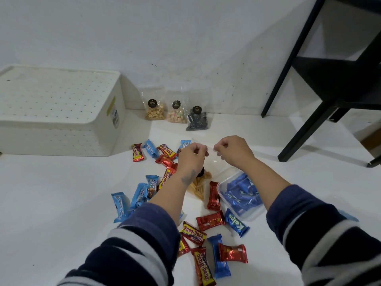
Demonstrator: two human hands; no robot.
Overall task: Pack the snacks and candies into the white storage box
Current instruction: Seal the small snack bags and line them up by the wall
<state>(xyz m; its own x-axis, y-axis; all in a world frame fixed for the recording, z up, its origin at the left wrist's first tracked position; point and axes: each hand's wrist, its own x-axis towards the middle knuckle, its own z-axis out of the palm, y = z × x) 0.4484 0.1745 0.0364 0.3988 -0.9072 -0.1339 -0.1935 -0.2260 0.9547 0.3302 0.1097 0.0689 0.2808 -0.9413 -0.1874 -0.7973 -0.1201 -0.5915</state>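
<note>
The white storage box stands at the left with its dotted lid on. My left hand and my right hand both pinch the top edge of a clear bag of yellow stick snacks, holding it upright over the floor. Several red, blue and light-blue wrapped candy bars lie scattered around and below my arms. A clear plastic tub to the right holds blue Kalpa packets.
Three clear snack bags with black labels lean against the wall beside the box. A black shelf frame stands at the right. The floor is white.
</note>
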